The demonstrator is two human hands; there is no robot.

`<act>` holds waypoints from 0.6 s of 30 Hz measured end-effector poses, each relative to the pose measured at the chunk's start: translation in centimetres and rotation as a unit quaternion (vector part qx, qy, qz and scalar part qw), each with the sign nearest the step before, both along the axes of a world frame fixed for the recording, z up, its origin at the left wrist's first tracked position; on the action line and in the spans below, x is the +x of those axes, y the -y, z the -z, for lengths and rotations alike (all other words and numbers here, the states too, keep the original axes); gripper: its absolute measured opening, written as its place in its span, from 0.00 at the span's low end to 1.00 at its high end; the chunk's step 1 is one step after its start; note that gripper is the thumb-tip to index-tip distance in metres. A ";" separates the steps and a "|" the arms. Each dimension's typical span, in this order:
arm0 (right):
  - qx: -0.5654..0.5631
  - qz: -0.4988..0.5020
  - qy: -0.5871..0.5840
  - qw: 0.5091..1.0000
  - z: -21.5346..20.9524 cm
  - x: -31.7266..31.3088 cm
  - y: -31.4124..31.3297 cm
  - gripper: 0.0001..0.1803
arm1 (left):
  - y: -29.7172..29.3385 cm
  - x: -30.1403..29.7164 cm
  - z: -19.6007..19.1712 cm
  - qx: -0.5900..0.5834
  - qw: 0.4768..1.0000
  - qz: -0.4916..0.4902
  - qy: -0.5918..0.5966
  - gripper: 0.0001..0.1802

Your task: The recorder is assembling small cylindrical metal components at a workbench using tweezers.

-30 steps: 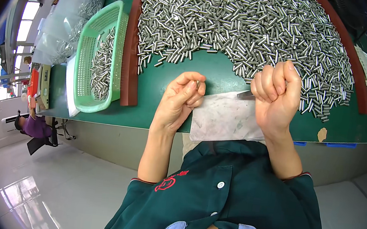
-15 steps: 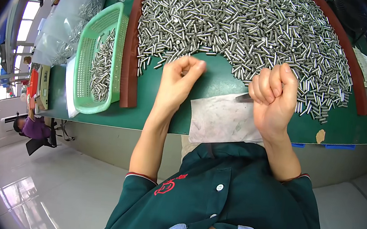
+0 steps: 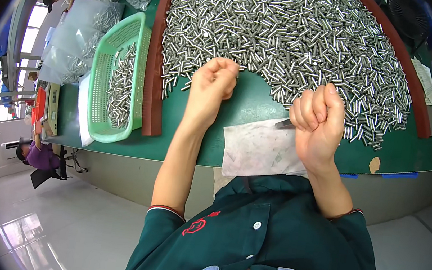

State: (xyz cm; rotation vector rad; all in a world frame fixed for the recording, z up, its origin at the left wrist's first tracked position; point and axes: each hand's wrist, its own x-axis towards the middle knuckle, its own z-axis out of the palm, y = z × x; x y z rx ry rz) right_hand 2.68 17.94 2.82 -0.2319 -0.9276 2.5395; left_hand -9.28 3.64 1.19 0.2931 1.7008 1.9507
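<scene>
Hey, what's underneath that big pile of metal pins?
The pile of metal pins lies on the green tabletop, which shows along the pile's near edge. Packed pins hide whatever is under the middle, and the left hand covers part of that edge.

Left hand (image 3: pixel 212 84) and right hand (image 3: pixel 317 124) both hold their fingers curled.

Left hand (image 3: pixel 212 86), right hand (image 3: pixel 317 128), that makes two up near! One green basket (image 3: pixel 140 83), one cloth (image 3: pixel 257 149), one fan (image 3: pixel 407 13), three red-brown rails (image 3: pixel 156 75), at least four plastic bags (image 3: pixel 75 12), and metal pins (image 3: pixel 291 37) by the hundreds, far too many to count!
</scene>
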 end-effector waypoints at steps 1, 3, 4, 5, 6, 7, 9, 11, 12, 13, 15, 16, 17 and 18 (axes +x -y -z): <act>0.001 0.002 -0.001 1.000 0.1 0.1 -0.1 0.22 | 0.1 -0.1 -0.4 0.107 0.989 0.029 0.094 0.06; -0.018 -0.002 -0.019 1.000 0.1 0.0 -0.1 0.22 | 0.9 -0.4 -0.2 0.177 0.965 0.038 0.188 0.07; -0.019 -0.005 -0.021 1.000 0.1 0.1 0.0 0.22 | 1.0 -0.3 -0.2 0.184 0.960 0.032 0.209 0.07; -0.018 -0.005 -0.022 1.000 0.0 0.0 0.0 0.22 | 1.1 -0.2 0.1 0.211 0.951 0.043 0.223 0.05; -0.022 -0.005 -0.018 1.000 0.0 0.0 0.0 0.22 | 0.9 -0.2 0.1 0.187 0.961 0.042 0.201 0.04; -0.027 -0.006 -0.015 1.000 0.0 0.0 0.1 0.22 | 0.8 -0.1 0.2 0.162 0.970 0.040 0.179 0.03; -0.023 -0.003 -0.011 1.000 0.0 0.0 0.0 0.22 | 0.5 0.0 0.3 0.147 0.977 0.070 0.140 0.03; -0.021 -0.002 -0.007 1.000 -0.1 0.0 0.0 0.22 | 0.5 0.1 0.0 0.122 0.983 0.090 0.107 0.06; -0.012 -0.001 0.001 1.000 -0.2 -0.1 0.1 0.21 | 0.4 0.2 -0.1 0.123 0.983 0.089 0.107 0.06; -0.003 0.000 0.010 1.000 -0.3 -0.1 0.2 0.21 | 0.3 0.3 -0.2 0.090 0.988 0.087 0.087 0.06; -0.003 -0.001 0.010 1.000 -0.3 -0.1 0.2 0.21 | 0.4 0.4 -0.3 0.058 0.993 0.083 0.067 0.07; -0.003 0.000 0.011 1.000 -0.3 -0.1 0.2 0.21 | 0.4 0.3 -0.2 0.051 0.993 0.088 0.066 0.07; -0.003 0.000 0.011 1.000 -0.3 -0.2 0.2 0.21 | 0.4 0.3 -0.2 0.044 0.993 0.094 0.065 0.07; -0.007 -0.003 0.012 1.000 -0.3 -0.2 0.2 0.21 | 0.4 0.4 -0.2 0.044 0.992 0.094 0.065 0.07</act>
